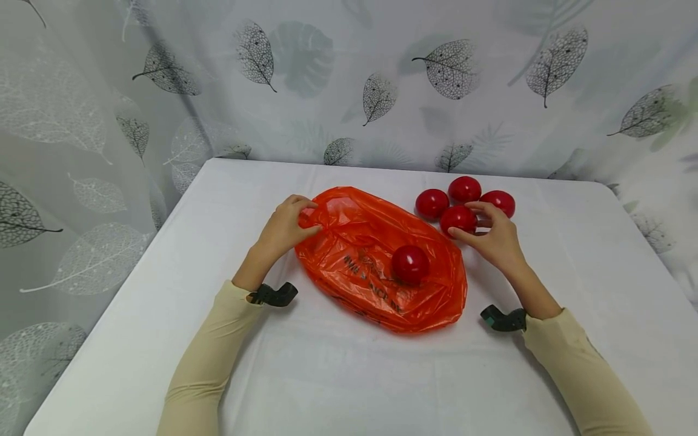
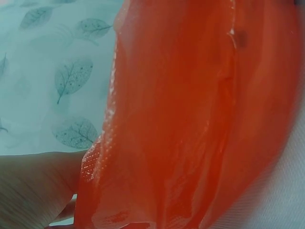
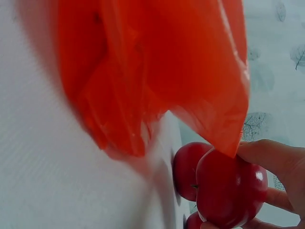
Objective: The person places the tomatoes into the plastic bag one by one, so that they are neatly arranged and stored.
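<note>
An orange-red plastic bag [image 1: 349, 260] lies spread with its mouth up. Inside it, towards the right, is one red apple [image 1: 410, 264]. My left hand [image 1: 285, 229] pinches the bag's left rim between thumb and fingers; the left wrist view shows the bag's side wall, with the fingertips hidden behind it. Just past the bag's right rim, my right hand [image 1: 495, 237] grips another glossy apple [image 3: 231, 188], thumb on one side and fingers on the other. Around it sit three more apples: one to the left [image 1: 432, 204], one behind [image 1: 465, 189] and one to the right [image 1: 498, 203].
A white cloth covers the table [image 1: 338, 375]. Behind its far edge hangs a leaf-patterned curtain [image 1: 316, 109], which also runs along the left side. Dark wrist cameras [image 1: 276, 294] are strapped to both wrists. The bag's right rim stands close beside the right hand.
</note>
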`<state>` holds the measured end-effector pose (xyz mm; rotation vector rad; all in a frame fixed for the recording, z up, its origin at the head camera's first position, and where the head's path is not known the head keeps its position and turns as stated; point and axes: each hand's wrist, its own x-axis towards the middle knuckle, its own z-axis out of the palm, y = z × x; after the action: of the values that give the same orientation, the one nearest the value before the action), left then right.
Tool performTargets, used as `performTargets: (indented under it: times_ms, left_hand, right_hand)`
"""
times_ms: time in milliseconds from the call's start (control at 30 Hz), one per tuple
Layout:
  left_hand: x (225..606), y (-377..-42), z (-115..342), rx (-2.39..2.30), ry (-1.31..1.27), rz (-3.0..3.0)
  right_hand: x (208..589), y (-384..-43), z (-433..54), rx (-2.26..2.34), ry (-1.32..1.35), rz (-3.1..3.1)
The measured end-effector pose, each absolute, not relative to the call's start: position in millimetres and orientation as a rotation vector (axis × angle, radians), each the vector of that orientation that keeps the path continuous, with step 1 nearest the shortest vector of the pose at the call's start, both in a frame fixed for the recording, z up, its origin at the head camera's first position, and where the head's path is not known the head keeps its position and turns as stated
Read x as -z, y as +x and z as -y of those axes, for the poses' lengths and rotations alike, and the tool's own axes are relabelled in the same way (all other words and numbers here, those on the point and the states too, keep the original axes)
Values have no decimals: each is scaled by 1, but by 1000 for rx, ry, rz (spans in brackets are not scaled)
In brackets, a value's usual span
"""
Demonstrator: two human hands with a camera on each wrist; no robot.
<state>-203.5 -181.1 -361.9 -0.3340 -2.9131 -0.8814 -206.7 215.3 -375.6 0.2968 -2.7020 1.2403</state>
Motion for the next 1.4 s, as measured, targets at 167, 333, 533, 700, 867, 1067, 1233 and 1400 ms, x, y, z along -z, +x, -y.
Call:
performTargets:
  times_ms: [167, 333, 533, 700, 867, 1067, 1233, 1400]
  left_hand:
    - [362, -203, 181, 883, -334, 2913]
    - [363, -205, 182, 874, -330, 2919]
    - [363, -205, 182, 866, -330, 2925]
    - [362, -204, 183, 861, -339, 2919]
    - [365, -203, 184, 875, -345, 2905]
    - [369, -201, 185, 878, -387, 2895]
    - [367, -202, 183, 869, -401, 2876]
    - [364, -203, 181, 883, -409, 2879]
  right_hand:
    - [371, -204, -214, -1224, 306, 2684]
    - [367, -200, -210, -1282, 339, 2625]
    - [360, -195, -204, -1325, 355, 2599]
    - [356, -193, -200, -1325, 367, 2605]
    - [353, -188, -194, -1345, 389, 2613]
    - [347, -177, -186, -1350, 472, 2588]
    - [339, -170, -185, -1352, 503, 2533]
    - [335, -165, -184, -1377, 515, 2531]
